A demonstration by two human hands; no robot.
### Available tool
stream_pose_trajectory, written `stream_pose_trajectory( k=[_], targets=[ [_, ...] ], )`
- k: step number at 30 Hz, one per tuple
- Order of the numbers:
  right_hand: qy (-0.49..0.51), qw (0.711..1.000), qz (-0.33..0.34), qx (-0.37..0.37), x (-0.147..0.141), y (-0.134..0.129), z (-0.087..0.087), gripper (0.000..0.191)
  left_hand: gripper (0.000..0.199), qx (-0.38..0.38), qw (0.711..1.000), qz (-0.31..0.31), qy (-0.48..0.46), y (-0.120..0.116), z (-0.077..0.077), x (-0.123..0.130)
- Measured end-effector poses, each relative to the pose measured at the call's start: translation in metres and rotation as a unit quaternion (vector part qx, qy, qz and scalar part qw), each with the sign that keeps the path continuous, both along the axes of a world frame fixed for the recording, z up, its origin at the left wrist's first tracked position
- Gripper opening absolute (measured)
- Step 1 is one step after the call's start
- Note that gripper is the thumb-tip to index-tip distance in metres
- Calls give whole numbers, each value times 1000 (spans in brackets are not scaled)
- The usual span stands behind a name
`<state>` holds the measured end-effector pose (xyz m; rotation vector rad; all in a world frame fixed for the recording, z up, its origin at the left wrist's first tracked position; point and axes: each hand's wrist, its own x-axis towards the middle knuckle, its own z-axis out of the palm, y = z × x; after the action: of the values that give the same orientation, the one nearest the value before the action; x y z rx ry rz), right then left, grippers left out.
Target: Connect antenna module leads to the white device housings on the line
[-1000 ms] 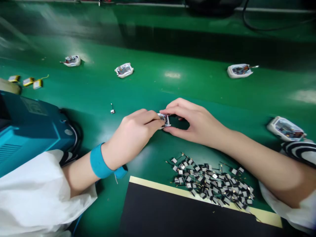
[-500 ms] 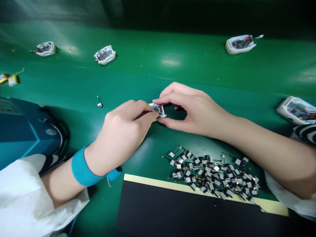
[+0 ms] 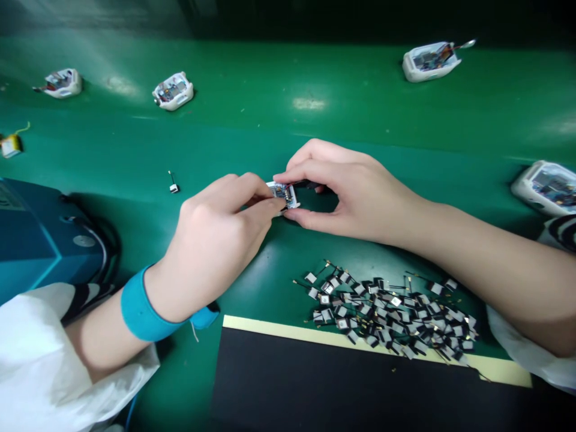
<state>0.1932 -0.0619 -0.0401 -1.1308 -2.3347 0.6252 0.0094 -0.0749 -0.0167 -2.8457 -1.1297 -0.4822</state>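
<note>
My left fingers (image 3: 243, 189) and right fingers (image 3: 315, 171) pinch a small circuit board (image 3: 282, 195) from both sides, mid-way across the green worktop (image 3: 288, 138), above a heap of wired tabs (image 3: 387, 315) beside a black mat (image 3: 315, 384) at the near edge.

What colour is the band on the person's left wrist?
The wrist band is plain teal blue, seen best in the head view.

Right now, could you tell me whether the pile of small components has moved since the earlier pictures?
No, the pile sits unchanged against the cream strip of the black mat.
</note>
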Motion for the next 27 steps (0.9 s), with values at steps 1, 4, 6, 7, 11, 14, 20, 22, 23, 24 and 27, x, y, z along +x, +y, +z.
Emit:
stream_pose_trajectory(
  k=[1,4,6,7,11,14,20,22,23,24,27],
  targets=[
    [1,1000,0,-1,0,0,0,27,15,-3,1000,4,-1,0,0,0],
    [1,1000,0,-5,0,0,0,27,15,1,1000,9,11,-1,0,1],
    [0,1000,0,-5,0,-1,0,28,16,4,1000,9,16,-1,1,1],
    [1,1000,2,-4,0,-1,0,28,17,5,1000,10,19,-1,1,1],
    [5,1000,12,1,0,0,0,28,18,-3,999,8,40,-1,3,2],
    [8,1000,16,3,1,0,0,28,18,1,999,7,44,0,4,2],
    [13,1000,16,11,1,1,-2,28,18,-1,999,10,41,0,4,3],
    [11,1000,16,14,1,1,-2,27,18,-7,999,12,40,0,4,3],
    [10,1000,17,16,1,1,-2,27,18,-10,999,13,39,0,4,3],
    [8,1000,20,17,2,1,-2,28,18,-13,999,13,40,0,5,3],
    [7,999,39,24,4,0,-1,27,19,-19,999,9,40,0,4,3]
  ],
)
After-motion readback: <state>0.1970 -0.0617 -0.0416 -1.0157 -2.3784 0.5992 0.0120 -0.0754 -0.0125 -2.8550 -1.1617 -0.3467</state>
